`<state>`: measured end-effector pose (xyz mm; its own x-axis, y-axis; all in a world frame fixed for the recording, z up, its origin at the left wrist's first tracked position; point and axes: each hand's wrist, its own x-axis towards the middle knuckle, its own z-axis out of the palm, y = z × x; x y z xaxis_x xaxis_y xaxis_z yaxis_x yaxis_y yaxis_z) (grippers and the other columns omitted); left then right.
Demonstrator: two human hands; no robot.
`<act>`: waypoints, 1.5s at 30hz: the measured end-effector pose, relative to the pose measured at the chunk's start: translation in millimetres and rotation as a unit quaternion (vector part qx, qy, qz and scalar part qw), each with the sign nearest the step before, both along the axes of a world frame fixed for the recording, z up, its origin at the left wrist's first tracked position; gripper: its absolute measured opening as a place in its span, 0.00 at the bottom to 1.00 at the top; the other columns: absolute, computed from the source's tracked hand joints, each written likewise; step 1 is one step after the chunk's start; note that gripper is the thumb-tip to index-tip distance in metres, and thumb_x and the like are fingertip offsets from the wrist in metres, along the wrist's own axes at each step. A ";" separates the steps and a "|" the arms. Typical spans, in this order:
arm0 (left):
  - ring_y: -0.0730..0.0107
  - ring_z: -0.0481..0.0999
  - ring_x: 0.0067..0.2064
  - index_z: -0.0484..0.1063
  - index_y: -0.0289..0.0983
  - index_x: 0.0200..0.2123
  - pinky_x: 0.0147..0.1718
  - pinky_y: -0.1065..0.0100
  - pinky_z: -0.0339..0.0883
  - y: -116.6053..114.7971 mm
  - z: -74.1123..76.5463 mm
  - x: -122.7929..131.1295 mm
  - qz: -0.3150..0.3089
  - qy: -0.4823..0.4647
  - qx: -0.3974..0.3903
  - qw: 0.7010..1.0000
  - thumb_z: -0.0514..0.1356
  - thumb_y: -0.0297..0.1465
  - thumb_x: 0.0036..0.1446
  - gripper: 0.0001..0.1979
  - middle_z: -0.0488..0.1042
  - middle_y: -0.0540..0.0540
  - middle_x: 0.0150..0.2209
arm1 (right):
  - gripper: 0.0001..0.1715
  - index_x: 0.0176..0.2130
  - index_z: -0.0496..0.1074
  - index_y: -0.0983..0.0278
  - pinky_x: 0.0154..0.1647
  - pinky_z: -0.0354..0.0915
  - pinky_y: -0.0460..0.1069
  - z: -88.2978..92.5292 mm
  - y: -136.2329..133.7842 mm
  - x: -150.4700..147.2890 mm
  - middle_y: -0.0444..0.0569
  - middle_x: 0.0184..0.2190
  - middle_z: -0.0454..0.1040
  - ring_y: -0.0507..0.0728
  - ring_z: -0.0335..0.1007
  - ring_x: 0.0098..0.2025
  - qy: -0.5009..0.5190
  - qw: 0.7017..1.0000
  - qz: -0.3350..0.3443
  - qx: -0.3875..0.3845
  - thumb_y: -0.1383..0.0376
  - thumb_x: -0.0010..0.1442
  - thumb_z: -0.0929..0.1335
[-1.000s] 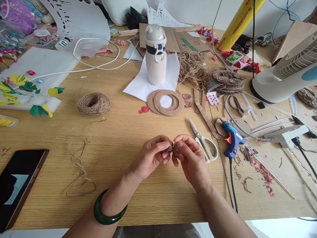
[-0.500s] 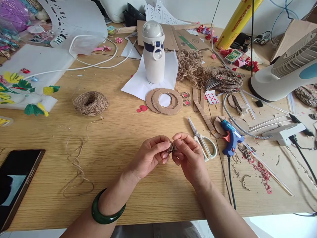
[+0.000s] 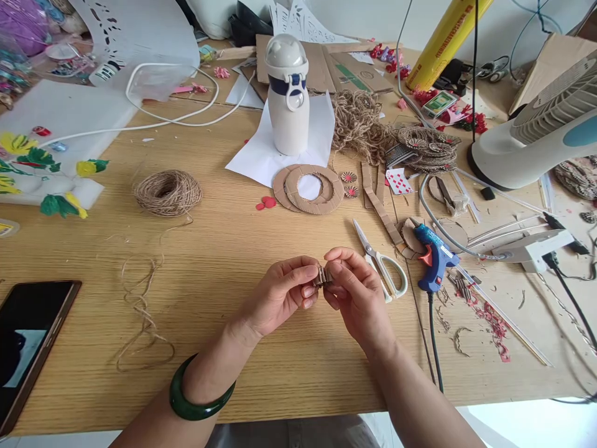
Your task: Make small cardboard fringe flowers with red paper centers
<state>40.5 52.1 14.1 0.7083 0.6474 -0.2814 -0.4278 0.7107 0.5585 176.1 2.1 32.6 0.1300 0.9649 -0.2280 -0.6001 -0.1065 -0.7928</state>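
Between my fingertips is a small strip of corrugated cardboard (image 3: 321, 276), its ridges showing. My left hand (image 3: 285, 292) pinches one end of it with thumb and fingers. The other end is pinched by my right hand (image 3: 358, 292), which has its index finger raised in a curve. Both hands are held above the near middle of the wooden table. Scissors (image 3: 383, 264) with pale handles lie just beyond my right hand. Farther right rests a blue glue gun (image 3: 436, 255). Cardboard rings (image 3: 291, 198) lie farther back, beside two small round cardboard pieces (image 3: 349, 185) with red centres.
A ball of twine (image 3: 168, 194) sits at left, its loose strand trailing forward. A phone (image 3: 37, 348) lies near the left edge. A white bottle (image 3: 289, 106) stands on paper at the back. A fan (image 3: 527, 134), cables and cardboard scraps occupy the right.
The view has shifted very slightly, so things sit a little farther left. Both hands keep their pinch on the cardboard strip with hardly any movement.
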 end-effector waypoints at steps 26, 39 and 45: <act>0.82 0.63 0.24 0.76 0.32 0.31 0.21 0.79 0.62 -0.1 -1.5 -0.1 -0.013 0.016 0.003 1.000 0.68 0.31 0.55 0.08 0.64 0.53 0.23 | 0.05 0.38 0.79 0.60 0.18 0.51 0.39 0.6 -1.7 0.5 0.37 0.21 0.57 0.45 0.43 0.20 0.015 1.000 0.008 -0.008 0.66 0.61 0.71; 0.82 0.63 0.23 0.77 0.33 0.31 0.21 0.79 0.62 -0.4 0.4 0.9 0.001 0.045 0.020 0.999 0.68 0.32 0.54 0.07 0.65 0.53 0.22 | 0.05 0.38 0.78 0.61 0.18 0.53 0.41 -0.8 -1.8 -1.4 0.37 0.21 0.60 0.45 0.47 0.19 -0.037 0.999 -0.004 -0.006 0.64 0.60 0.72; 0.81 0.65 0.22 0.77 0.34 0.31 0.21 0.77 0.62 -1.0 0.2 0.7 0.000 0.067 0.044 0.997 0.67 0.33 0.56 0.07 0.67 0.53 0.21 | 0.06 0.39 0.77 0.61 0.19 0.56 0.42 -2.4 -1.6 -2.8 0.38 0.21 0.61 0.46 0.50 0.20 -0.064 0.998 -0.015 -0.008 0.63 0.62 0.70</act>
<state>41.2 51.1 14.3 0.6683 0.6735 -0.3158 -0.3450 0.6567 0.6706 173.3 0.5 30.2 0.1878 0.9567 -0.2223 -0.4965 -0.1028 -0.8619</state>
